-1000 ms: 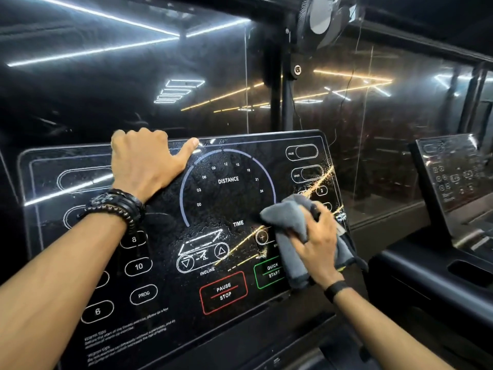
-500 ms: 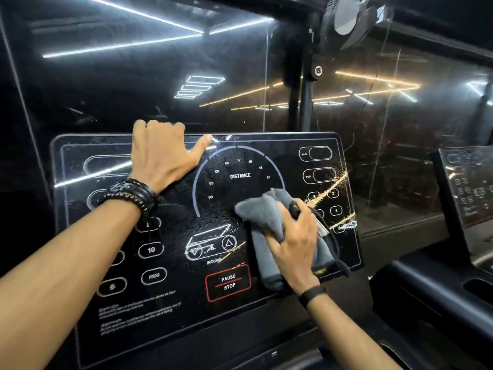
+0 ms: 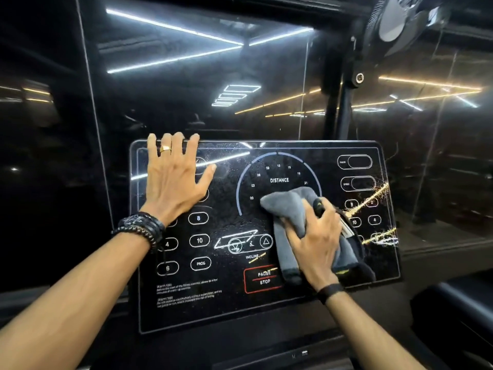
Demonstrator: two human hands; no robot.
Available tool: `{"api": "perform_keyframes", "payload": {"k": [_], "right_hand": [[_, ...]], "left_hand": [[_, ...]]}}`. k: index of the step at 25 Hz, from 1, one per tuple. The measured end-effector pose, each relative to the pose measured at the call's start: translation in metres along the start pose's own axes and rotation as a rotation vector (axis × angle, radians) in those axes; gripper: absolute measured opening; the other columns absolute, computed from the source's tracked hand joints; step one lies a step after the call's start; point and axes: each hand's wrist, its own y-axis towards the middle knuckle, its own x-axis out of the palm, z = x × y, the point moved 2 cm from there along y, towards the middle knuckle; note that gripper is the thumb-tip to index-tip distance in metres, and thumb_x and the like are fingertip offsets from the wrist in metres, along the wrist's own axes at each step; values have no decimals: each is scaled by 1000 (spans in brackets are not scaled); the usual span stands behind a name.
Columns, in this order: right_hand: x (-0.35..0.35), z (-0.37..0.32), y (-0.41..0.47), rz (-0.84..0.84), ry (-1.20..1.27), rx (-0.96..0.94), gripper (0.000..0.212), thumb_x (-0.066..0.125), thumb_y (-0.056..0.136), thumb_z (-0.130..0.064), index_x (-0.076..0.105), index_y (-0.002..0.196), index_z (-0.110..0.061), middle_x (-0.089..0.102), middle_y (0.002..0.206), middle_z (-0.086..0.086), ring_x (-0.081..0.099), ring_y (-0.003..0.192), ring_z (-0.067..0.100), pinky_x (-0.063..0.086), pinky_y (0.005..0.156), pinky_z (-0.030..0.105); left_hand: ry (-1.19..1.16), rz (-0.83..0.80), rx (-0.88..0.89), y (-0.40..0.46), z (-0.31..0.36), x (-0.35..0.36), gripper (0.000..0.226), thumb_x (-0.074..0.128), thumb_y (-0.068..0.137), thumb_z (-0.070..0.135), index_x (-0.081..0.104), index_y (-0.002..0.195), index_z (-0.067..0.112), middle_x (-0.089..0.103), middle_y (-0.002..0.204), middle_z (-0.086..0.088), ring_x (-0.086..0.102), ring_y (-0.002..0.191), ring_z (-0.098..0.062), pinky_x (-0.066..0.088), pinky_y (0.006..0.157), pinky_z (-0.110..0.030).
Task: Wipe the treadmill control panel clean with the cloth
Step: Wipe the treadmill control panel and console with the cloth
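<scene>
Grey cloth is being pressed against the glossy black control panel by the right hand, whose fingers are curling over the bunched fabric and pinning it to the glass just below the DISTANCE dial. Part of the cloth is hanging down past the heel of that hand, beside the red PAUSE/STOP button. Something dark with a yellow-green patch is showing between the fingers and under the cloth; what it is cannot be told.

The left hand is lying flat with fingers spread, its fingertips reaching the top edge of the panel, well to the left of the cloth; it is holding nothing and seems to be bracing the panel. A ring is sitting on one finger, and dark bracelets are circling the wrist.

The wiping step looks to be under way, with the cloth working the middle of the panel. A hazy film is showing around the dial and toward the left hand, so the next strokes probably call for sliding the cloth leftward under steady, even pressure, and lifting the bracing hand off the numbered buttons to clean beneath it.
</scene>
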Motion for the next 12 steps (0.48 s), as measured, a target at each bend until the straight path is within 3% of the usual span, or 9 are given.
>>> {"api": "perform_keyframes", "payload": {"k": [3, 6, 9, 12], "right_hand": [[-15, 38, -28, -29, -7, -124, 51, 60, 82, -44, 63, 123, -13, 49, 126, 20, 51, 107, 39, 40, 90, 47], [-13, 59, 14, 24, -30, 48, 54, 57, 83, -51, 61, 119, -11, 50, 124, 22, 52, 109, 43, 41, 92, 50], [1, 15, 67, 87, -31, 204, 57, 55, 82, -60, 61, 117, -14, 52, 127, 22, 52, 109, 41, 40, 92, 50], [12, -48, 50, 10, -24, 68, 61, 58, 80, -65, 59, 122, -21, 49, 132, 17, 47, 110, 34, 35, 90, 45]], "left_hand": [[13, -25, 5, -2, -1, -4, 70, 34, 97, 58, 38, 145, 7, 48, 135, -23, 45, 126, -43, 21, 117, -62], [39, -36, 1, -1, 2, -4, 70, 33, 98, 56, 36, 147, 6, 46, 138, -26, 43, 128, -45, 18, 118, -62], [53, -43, 5, -2, 6, -5, 71, 31, 98, 55, 36, 148, 5, 45, 140, -28, 42, 130, -46, 17, 118, -63], [58, -42, -7, -3, 4, -3, 71, 30, 98, 55, 36, 148, 5, 45, 141, -28, 42, 132, -46, 17, 119, -62]]}}
